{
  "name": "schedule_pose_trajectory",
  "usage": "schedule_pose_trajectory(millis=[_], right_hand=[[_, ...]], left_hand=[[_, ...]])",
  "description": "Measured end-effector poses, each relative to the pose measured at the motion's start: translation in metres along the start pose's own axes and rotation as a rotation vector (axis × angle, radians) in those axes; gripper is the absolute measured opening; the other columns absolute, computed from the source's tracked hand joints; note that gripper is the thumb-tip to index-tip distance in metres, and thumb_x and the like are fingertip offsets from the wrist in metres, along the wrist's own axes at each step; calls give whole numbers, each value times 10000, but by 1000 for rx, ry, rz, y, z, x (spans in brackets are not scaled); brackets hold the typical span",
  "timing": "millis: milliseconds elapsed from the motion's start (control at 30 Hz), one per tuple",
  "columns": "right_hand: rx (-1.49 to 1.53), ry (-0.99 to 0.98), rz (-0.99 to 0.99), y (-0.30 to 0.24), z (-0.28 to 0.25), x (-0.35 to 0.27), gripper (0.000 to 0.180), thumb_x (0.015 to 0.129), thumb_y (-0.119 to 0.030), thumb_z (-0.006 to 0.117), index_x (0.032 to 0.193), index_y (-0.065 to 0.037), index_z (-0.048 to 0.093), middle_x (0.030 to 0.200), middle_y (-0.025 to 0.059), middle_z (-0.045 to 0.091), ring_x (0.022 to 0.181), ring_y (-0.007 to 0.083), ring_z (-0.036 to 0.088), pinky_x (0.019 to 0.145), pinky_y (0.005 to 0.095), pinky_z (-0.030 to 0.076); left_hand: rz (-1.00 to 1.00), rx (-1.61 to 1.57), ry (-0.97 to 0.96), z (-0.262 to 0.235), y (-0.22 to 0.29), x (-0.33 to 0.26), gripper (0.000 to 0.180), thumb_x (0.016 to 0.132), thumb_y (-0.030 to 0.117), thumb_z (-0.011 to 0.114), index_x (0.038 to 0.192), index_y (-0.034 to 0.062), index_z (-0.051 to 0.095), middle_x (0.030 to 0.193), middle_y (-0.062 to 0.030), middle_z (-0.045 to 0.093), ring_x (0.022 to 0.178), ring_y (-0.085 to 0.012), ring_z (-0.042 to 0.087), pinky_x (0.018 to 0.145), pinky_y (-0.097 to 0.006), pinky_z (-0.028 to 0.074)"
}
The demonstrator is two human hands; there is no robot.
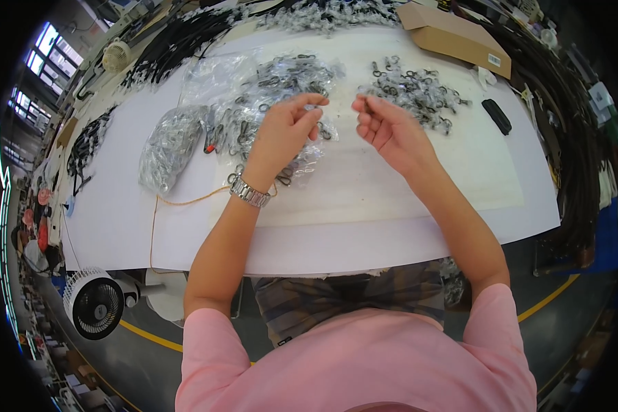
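Observation:
Above the white table, my left hand (287, 134), with a metal watch (250, 192) on its wrist, has curled fingers; its index finger reaches right, apart from the thumb. Beneath and behind it spreads a pile of small dark metal hooks or rings in clear plastic bags (281, 82). My right hand (396, 136) is palm up, with thumb and fingertips drawn together around a tiny dark piece too small to name. Just behind that hand lies a second pile of dark metal pieces with clear plastic (415, 89). A gap separates the two hands.
A full clear plastic bag (173, 147) and an orange cord (192, 200) lie at the left. An open cardboard box (456, 41) and a black oblong object (496, 117) are at the right. Bundled black cords (178, 51) line the far side. A fan (97, 305) stands below left.

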State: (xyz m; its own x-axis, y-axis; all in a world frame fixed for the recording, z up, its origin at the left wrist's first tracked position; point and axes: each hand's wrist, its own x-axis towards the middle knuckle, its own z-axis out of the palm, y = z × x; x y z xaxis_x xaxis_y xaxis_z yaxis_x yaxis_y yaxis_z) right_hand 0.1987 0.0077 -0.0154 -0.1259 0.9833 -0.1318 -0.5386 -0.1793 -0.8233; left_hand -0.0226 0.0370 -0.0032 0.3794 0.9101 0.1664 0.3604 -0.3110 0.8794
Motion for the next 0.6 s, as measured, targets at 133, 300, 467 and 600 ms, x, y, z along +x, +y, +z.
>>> schedule_pose_trajectory(millis=[133,300,467,600], right_hand=[[-62,112,-137,0,-13,5,297,1003,-254,676,1160,-6,635,1068,95,724,757,105,657,700,253,548],[-1518,16,-771,53,6,6,346,875,-260,773,1112,-32,667,1003,82,678,819,270,693,743,397,563],[-1976,-85,-795,52,10,31,160,867,-173,713,954,-42,683,964,92,684,847,297,699,719,441,552],[-1923,-58,-619,31,13,25,112,877,-120,673,909,-13,686,889,111,694,805,285,704,707,419,556]], left_hand=[[-23,-250,194,-21,-8,7,221,1026,138,596,1156,29,737,711,41,613,562,-9,457,505,-178,345],[-28,-219,132,-11,-17,6,207,1026,167,609,1066,19,748,673,39,605,535,-9,446,492,-183,334],[19,-118,176,-7,-18,10,202,977,160,627,968,9,761,649,-29,678,572,-71,576,558,-261,427],[45,-123,213,-13,-22,12,217,974,201,655,983,13,764,671,-24,688,579,-68,554,558,-264,428]])
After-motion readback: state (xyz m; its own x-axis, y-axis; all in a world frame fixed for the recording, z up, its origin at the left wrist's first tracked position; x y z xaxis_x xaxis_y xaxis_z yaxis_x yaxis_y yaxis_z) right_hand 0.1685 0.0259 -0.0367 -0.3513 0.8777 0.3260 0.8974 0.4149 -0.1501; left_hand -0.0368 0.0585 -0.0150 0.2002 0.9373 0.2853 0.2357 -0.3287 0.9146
